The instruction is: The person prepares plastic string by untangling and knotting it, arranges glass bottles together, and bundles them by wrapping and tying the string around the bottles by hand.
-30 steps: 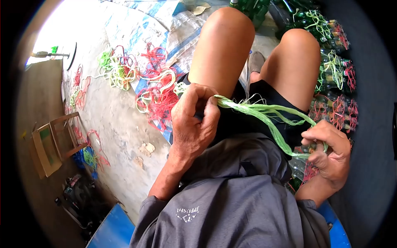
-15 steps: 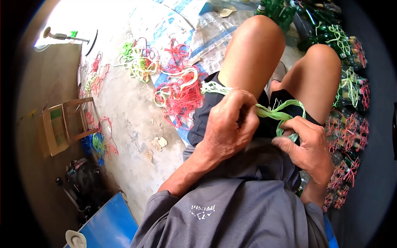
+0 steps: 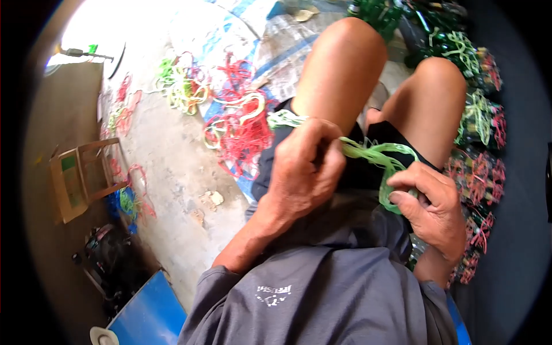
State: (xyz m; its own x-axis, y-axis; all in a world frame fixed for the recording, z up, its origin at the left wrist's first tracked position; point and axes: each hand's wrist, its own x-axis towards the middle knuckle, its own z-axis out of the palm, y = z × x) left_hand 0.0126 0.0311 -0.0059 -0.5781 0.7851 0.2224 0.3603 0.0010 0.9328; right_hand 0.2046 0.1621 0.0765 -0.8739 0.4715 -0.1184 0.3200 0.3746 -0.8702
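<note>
Hands (image 3: 303, 168) (image 3: 434, 204), two, hold one looped green bundle of cord (image 3: 367, 152).

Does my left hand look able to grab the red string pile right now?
Probably not without letting go: the left hand holds the green strands, though the red string pile looks close by on that side.

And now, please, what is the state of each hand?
Left hand: closed, holding the green strands.
Right hand: fingers curled at the strands' looped end; whether it grips them cannot be told.
</note>
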